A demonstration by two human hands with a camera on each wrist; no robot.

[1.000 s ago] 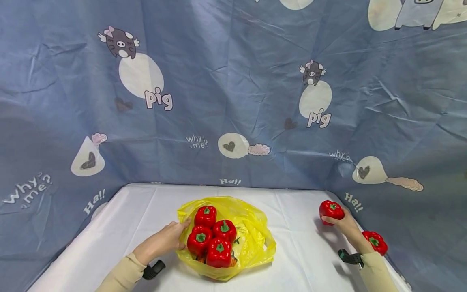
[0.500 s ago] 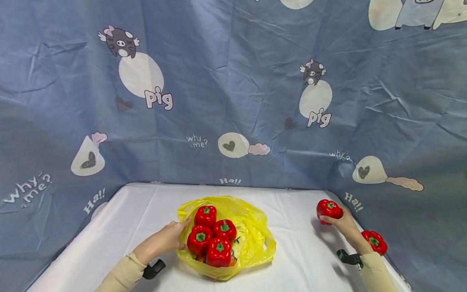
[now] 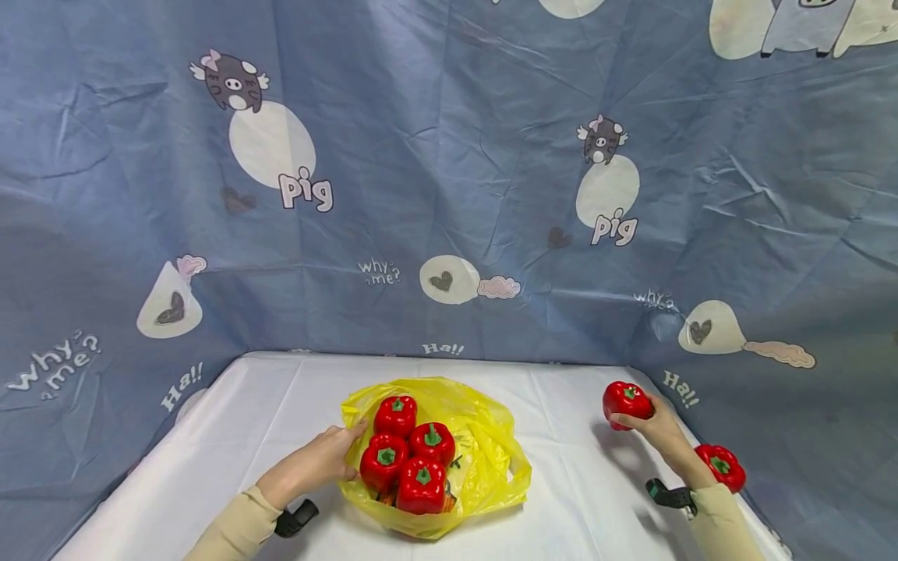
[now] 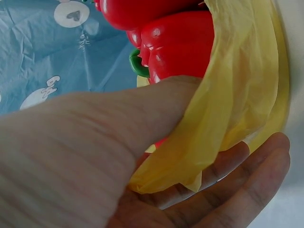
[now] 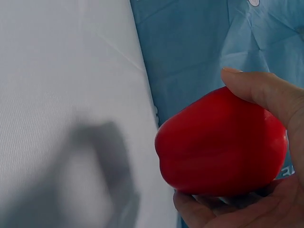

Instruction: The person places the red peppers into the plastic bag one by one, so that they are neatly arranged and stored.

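My right hand [image 3: 662,431] grips a red bell pepper [image 3: 623,403] above the right part of the table. In the right wrist view the thumb lies on one side of this bell pepper [image 5: 221,145] and the fingers curl under the other. My left hand [image 3: 312,467] holds the left rim of a yellow plastic bag [image 3: 496,456]. Its thumb is inside and its fingers are outside the film of the bag [image 4: 237,95], as the left wrist view shows. Several red bell peppers [image 3: 421,485] with green stems sit in the bag's open mouth.
Another red bell pepper [image 3: 722,467] lies at the table's right edge, beside the right forearm. A white cloth covers the table [image 3: 561,499]. Blue printed curtains [image 3: 449,195] hang behind it and along both sides.
My right hand has moved slightly left with the bell pepper, a little farther from the right edge. The left hand and the bag have stayed put.
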